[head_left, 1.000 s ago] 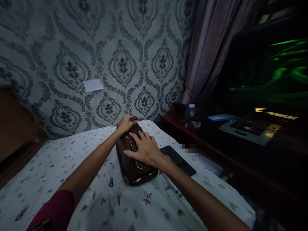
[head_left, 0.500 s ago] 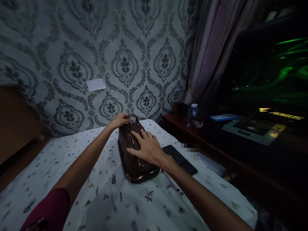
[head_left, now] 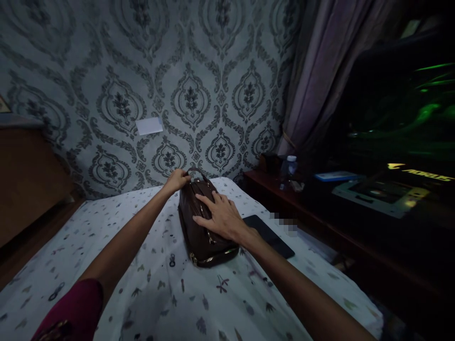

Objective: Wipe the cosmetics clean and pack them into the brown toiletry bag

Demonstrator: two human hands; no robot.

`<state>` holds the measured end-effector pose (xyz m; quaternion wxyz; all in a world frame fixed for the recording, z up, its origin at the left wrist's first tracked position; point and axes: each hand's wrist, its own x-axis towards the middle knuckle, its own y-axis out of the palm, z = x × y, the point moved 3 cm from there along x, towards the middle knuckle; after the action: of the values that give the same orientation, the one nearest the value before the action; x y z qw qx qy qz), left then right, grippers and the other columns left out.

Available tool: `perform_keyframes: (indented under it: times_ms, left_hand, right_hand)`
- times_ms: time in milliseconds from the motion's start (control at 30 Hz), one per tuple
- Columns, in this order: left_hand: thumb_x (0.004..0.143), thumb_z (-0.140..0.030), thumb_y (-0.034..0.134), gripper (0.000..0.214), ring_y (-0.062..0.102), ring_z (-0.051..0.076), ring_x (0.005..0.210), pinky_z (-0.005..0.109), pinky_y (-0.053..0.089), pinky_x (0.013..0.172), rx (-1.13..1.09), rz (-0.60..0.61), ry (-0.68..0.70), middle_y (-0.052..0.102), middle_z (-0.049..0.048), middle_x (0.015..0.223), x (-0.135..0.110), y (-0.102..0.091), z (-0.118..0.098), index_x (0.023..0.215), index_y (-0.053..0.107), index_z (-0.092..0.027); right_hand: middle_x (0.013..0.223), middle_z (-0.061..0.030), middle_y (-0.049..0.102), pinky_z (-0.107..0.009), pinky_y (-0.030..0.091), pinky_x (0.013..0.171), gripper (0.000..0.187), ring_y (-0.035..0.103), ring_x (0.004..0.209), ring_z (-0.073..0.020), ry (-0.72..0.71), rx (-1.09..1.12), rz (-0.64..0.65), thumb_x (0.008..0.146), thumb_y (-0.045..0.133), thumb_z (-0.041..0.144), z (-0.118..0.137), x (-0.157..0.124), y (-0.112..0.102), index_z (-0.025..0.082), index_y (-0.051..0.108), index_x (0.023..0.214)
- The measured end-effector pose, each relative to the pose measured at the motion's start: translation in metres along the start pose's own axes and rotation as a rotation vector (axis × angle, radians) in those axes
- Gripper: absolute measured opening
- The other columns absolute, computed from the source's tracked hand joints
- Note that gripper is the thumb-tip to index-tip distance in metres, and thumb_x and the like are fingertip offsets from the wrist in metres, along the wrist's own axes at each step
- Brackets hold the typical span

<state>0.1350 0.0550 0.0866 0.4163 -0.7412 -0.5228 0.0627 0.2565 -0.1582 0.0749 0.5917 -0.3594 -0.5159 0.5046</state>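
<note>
A dark brown leather bag [head_left: 192,234] with gold zips lies on the patterned white sheet in the middle of the head view. My left hand [head_left: 177,181] is closed at the bag's far left corner, its fingers at the base of the looped carry handle [head_left: 199,170]. What exactly its fingertips press on is partly hidden. My right hand [head_left: 222,218] rests flat on the bag's upper side, fingers spread across a zip [head_left: 210,237]. Behind my right wrist a thin dark flat tablet-like thing [head_left: 272,237] lies on the sheet, partly covered.
The bed [head_left: 152,303] meets a damask-papered wall [head_left: 192,61] carrying a white switch plate [head_left: 149,126]. On the right, a dark desk [head_left: 256,182] bears a clear bottle [head_left: 289,166] and a lit computer case [head_left: 401,142]. Brown furniture [head_left: 28,175] stands left.
The view has shifted slightly, so everything sits a little further right. The handle loop stands more clearly above my left fingers. My right hand keeps its place on the bag.
</note>
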Motion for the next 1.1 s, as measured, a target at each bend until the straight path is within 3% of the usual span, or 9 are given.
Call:
perform_keyframes:
  times_ms: [133,233,333,400,500,667,933,1100]
  left_hand:
    - [0.092,-0.039,0.06,0.034,0.064,0.022,0.096,0.038,0.056,0.081,-0.013,0.05,-0.02,0.064,0.0057,0.113,-0.005,0.003,-0.002,0.114,0.061,-0.014]
    - [0.09,-0.037,0.062,0.025,0.062,0.015,0.076,0.03,0.053,0.068,-0.036,0.075,-0.022,0.065,0.0018,0.089,-0.009,0.002,-0.006,0.094,0.064,-0.012]
    - [0.081,-0.037,0.066,0.027,0.05,0.011,0.058,0.024,0.038,0.055,-0.091,0.083,-0.003,0.052,-0.0041,0.06,-0.017,0.0,-0.011,0.068,0.06,-0.013]
    - [0.073,-0.039,0.069,0.029,0.045,0.011,0.056,0.024,0.032,0.053,-0.143,0.086,0.019,0.046,-0.0059,0.054,-0.024,-0.001,-0.014,0.062,0.057,-0.015]
    - [0.065,-0.04,0.072,0.028,0.046,0.011,0.058,0.023,0.032,0.055,-0.22,0.092,0.041,0.047,-0.0063,0.056,-0.035,-0.001,-0.015,0.067,0.056,-0.017]
    - [0.061,-0.036,0.073,0.028,0.053,0.013,0.068,0.024,0.04,0.064,-0.283,0.084,0.053,0.057,-0.0034,0.069,-0.046,0.004,-0.011,0.078,0.059,-0.018]
    - [0.068,-0.03,0.068,0.023,0.058,0.016,0.079,0.028,0.046,0.074,-0.237,0.033,0.116,0.062,-0.0007,0.08,-0.052,0.01,-0.013,0.084,0.057,-0.018]
    - [0.072,-0.026,0.066,0.019,0.058,0.018,0.088,0.031,0.046,0.082,-0.135,-0.046,0.17,0.063,0.0023,0.091,-0.06,0.012,-0.017,0.088,0.06,-0.017]
  right_hand:
    - [0.148,-0.0162,0.042,-0.052,0.033,0.105,0.069,0.038,0.136,-0.0384,0.001,0.001,-0.007,0.087,0.054,0.061,-0.001,0.001,0.001,0.034,0.037,0.149]
    - [0.15,-0.0162,0.041,-0.053,0.033,0.105,0.07,0.038,0.137,-0.039,0.002,0.005,-0.002,0.087,0.052,0.063,-0.001,0.001,0.002,0.034,0.037,0.149]
    - [0.152,-0.0165,0.038,-0.054,0.031,0.107,0.072,0.034,0.14,-0.0394,0.01,0.018,0.018,0.087,0.051,0.065,0.0,0.0,0.002,0.034,0.034,0.151]
    - [0.153,-0.0172,0.037,-0.054,0.03,0.109,0.074,0.031,0.142,-0.0392,0.014,0.031,0.038,0.088,0.049,0.066,-0.001,-0.001,0.001,0.033,0.031,0.152]
    - [0.154,-0.017,0.035,-0.054,0.029,0.111,0.073,0.028,0.144,-0.0382,-0.021,0.066,0.069,0.09,0.046,0.065,-0.007,-0.001,0.0,0.031,0.03,0.153]
    - [0.152,-0.0167,0.039,-0.05,0.031,0.112,0.064,0.035,0.141,-0.0349,-0.151,0.112,0.088,0.094,0.047,0.053,-0.02,0.003,-0.001,0.027,0.035,0.151]
    - [0.159,-0.0181,0.027,-0.052,0.026,0.114,0.06,0.022,0.148,-0.0332,-0.096,0.037,0.072,0.098,0.039,0.051,-0.015,-0.007,0.004,0.029,0.028,0.153]
    - [0.16,-0.0176,0.025,-0.054,0.024,0.114,0.067,0.019,0.149,-0.0345,-0.033,0.033,0.073,0.095,0.041,0.06,-0.006,-0.017,-0.001,0.03,0.028,0.153]
